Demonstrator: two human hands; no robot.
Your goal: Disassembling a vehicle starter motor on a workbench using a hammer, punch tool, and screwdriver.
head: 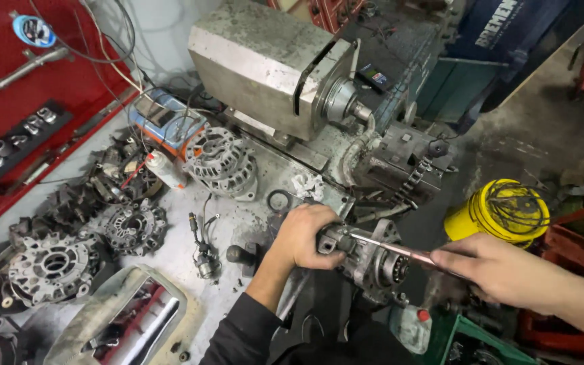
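Observation:
My left hand (305, 236) grips the rear end of a grey metal starter motor (373, 260) at the front edge of the workbench. My right hand (491, 267) holds a long slim metal tool (390, 248), a screwdriver or extension bar, its tip set against the motor's body near my left fingers. The motor's round nose faces right, toward my right hand. A dark sleeve covers my left forearm.
A small lathe (272, 64) stands behind. Alternator housings (221, 162) and stator parts (52, 263) lie on the left of the dirty bench (238, 216), with a spray bottle (165, 169). A red tool board (21, 101) is far left, a yellow bucket (498, 209) at right.

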